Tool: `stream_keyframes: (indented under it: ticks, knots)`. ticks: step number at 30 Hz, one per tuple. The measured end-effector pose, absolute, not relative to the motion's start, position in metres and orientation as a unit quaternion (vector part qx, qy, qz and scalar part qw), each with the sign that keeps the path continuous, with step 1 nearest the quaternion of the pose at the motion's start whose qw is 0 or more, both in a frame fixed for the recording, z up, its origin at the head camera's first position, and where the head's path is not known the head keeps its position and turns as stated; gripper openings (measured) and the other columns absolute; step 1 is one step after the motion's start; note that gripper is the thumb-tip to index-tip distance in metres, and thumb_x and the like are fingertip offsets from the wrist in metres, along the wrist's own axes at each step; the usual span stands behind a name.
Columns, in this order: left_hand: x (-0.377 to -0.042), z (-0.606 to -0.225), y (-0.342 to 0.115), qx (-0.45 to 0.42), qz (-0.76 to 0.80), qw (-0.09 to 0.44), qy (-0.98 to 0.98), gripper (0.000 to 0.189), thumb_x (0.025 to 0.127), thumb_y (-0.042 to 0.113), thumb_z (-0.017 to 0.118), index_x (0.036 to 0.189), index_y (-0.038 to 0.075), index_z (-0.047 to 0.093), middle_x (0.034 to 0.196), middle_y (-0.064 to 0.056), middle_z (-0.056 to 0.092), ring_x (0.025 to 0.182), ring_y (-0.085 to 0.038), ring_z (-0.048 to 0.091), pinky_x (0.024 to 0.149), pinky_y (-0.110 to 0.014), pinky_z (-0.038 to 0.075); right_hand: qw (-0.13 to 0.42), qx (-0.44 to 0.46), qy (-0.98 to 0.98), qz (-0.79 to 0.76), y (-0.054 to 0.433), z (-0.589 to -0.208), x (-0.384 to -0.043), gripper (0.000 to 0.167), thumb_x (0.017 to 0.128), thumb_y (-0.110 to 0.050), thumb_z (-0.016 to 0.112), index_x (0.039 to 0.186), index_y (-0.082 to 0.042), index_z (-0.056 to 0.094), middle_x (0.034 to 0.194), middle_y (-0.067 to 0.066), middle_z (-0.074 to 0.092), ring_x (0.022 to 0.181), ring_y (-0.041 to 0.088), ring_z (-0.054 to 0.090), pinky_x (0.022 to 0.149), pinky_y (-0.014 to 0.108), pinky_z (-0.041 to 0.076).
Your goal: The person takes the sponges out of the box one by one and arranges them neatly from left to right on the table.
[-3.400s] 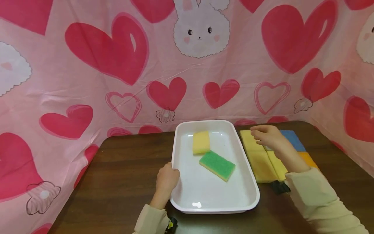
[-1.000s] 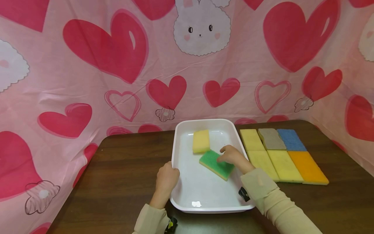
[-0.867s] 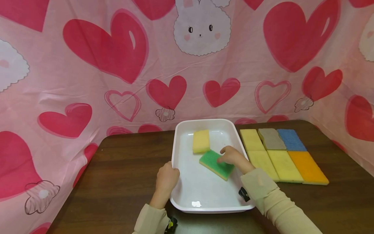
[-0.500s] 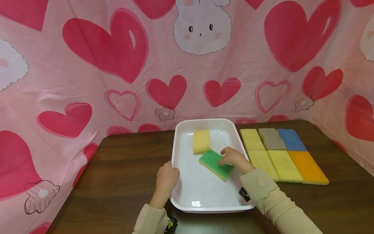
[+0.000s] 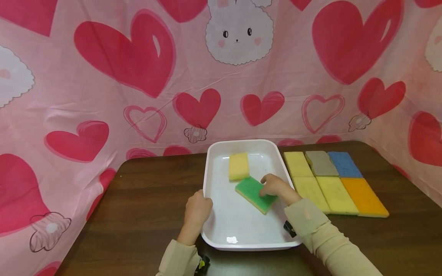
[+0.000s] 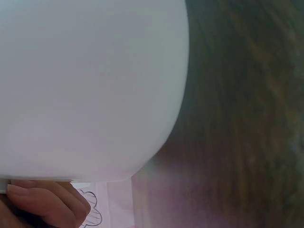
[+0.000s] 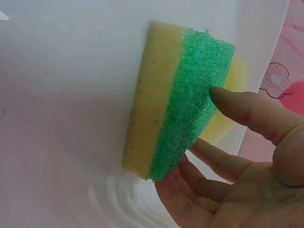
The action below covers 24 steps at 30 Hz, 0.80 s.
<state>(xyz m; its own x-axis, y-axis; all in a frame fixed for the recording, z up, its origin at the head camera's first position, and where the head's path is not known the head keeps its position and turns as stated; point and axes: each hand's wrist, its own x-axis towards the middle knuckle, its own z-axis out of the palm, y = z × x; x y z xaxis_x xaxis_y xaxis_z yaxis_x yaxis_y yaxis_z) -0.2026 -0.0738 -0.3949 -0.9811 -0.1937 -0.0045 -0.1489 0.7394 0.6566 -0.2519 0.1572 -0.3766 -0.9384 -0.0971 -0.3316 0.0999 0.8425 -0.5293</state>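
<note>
In the head view a green-and-yellow scrub sponge [image 5: 250, 190] lies slanted in a white plastic tray [image 5: 221, 230]. My right hand [image 5: 276, 187] holds its right end; the right wrist view has the thumb on the green scouring face and the other fingers at the far edge. The left hand [image 5: 198, 207] grips the tray's left rim, and its curled fingers [image 6: 50, 204] show at the rim in the left wrist view. A yellow sponge [image 5: 238, 166] rests farther back in the tray, touching the green one's corner.
Right of the tray, two rows of sponges lie flat on the dark wooden table [image 5: 148, 191]: yellow ones [image 5: 336, 195], a grey one [image 5: 322, 163], a blue one [image 5: 345, 165] and an orange one [image 5: 364, 197]. A pink heart-print cloth [image 5: 159, 115] hangs behind the table.
The right hand has come from over the sponges on the table into the tray and onto the green sponge, which has shifted slightly. The left hand stays on the rim.
</note>
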Motion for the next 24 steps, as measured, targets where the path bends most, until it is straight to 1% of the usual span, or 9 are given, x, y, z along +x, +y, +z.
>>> stream_keyframes:
  ticks: [10,16,24]
  knots:
    - [-0.2029,-0.3954,-0.0735,0.088,-0.347,0.038,-0.933,0.029,0.08,0.006,0.048,0.097,-0.01,0.063,0.094,-0.028,0.067,0.081,-0.04,0.065,0.064,-0.049,0.051,0.168,-0.017,0.946,-0.277,0.1559,-0.3739,-0.2498,0.053,0.072,-0.008,0.068,0.118,0.014,0.055,0.118,0.026,0.059,0.102,0.031,0.056,0.095,0.046,0.046]
    - [-0.203,-0.3954,-0.0736,0.09,-0.347,0.037,-0.933,0.029,0.08,0.007,0.048,0.097,-0.01,0.063,0.094,-0.028,0.068,0.081,-0.041,0.065,0.065,-0.049,0.051,0.163,-0.03,0.945,-0.283,0.1573,-0.3739,-0.2494,0.055,0.069,-0.007,0.069,0.118,0.014,0.055,0.118,0.027,0.059,0.1,0.031,0.056,0.094,0.046,0.046]
    - [-0.2022,-0.395,-0.0737,0.092,-0.347,0.036,-0.933,0.029,0.08,0.007,0.047,0.098,-0.009,0.063,0.095,-0.027,0.068,0.082,-0.041,0.065,0.066,-0.049,0.051,0.179,-0.029,0.931,-0.317,0.1597,-0.3732,-0.2501,0.056,0.07,-0.007,0.073,0.117,0.016,0.055,0.115,0.028,0.061,0.099,0.031,0.061,0.09,0.042,0.05]
